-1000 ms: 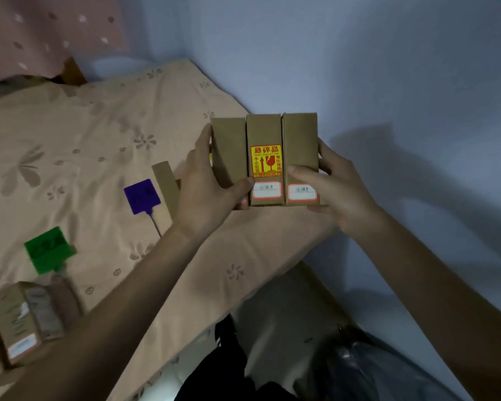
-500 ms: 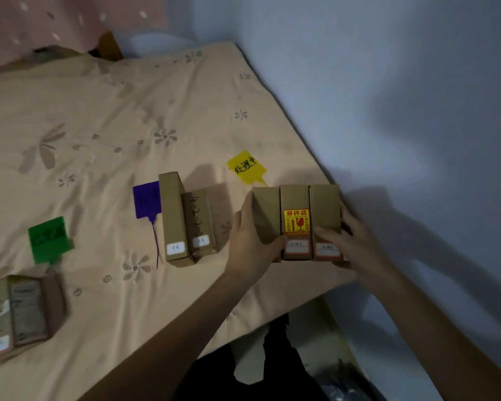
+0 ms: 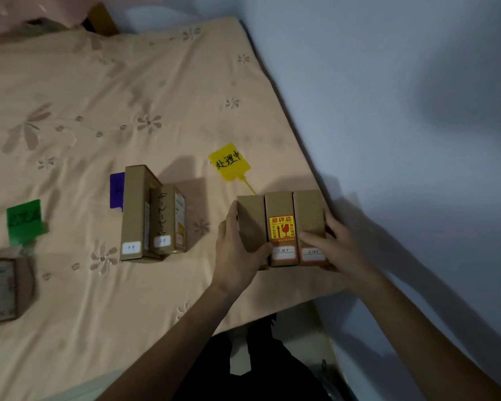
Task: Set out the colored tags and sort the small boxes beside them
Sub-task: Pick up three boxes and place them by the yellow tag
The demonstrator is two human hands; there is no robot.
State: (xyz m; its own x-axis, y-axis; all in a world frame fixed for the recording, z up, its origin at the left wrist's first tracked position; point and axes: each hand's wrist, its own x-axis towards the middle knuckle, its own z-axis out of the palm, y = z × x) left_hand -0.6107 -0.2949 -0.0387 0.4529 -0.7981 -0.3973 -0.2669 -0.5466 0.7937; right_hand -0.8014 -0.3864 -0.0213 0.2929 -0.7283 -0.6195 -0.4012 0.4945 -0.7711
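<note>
Three small brown boxes [image 3: 281, 227] stand side by side on the beige bedsheet [image 3: 104, 308] just below the yellow tag [image 3: 229, 162]. My left hand [image 3: 237, 256] clasps their left side and my right hand [image 3: 336, 247] clasps their right side. The middle box carries a yellow-and-red fragile sticker. Two more brown boxes [image 3: 151, 212] stand beside the purple tag [image 3: 117, 191], partly covering it. A green tag [image 3: 25, 219] lies at the left, with another brown box [image 3: 3, 290] below it at the frame's edge.
The bed's right edge runs diagonally along a pale blue wall [image 3: 402, 96]. Its front edge drops off just below my hands, where dark clothing [image 3: 255, 366] shows. A pink spotted cloth [image 3: 26, 10] lies at the far corner.
Both hands have carried the three boxes down from the air onto the sheet below the yellow tag. The view has tilted, bringing the yellow tag and the purple tag's boxes into sight.
</note>
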